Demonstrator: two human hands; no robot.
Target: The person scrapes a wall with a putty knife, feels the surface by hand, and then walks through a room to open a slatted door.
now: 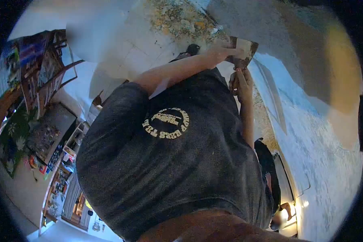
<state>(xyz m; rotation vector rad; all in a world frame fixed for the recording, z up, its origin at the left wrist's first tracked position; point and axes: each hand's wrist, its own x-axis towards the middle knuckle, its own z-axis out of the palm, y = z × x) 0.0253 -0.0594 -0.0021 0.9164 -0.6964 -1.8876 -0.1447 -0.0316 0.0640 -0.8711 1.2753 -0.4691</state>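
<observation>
A broad-bladed putty knife [243,49] is held in front of my dark T-shirt, near the wall. The fingers of my left hand [222,53] lie on its blade from the left side. Just below the blade, my right hand [244,84] is closed around the handle end, and its fingers hide most of the handle. Pale residue shows on the blade's face. The patchy white and blue-lit wall [310,121] rises to the right of both hands.
Crumbled rubble [185,22] covers the floor ahead, close to my dark shoe [193,49]. Wooden furniture [44,72] stands at the left, with cluttered shelving [70,149] lower down. What appears to be another person in dark clothing [266,161] is at the lower right, near a bright lamp.
</observation>
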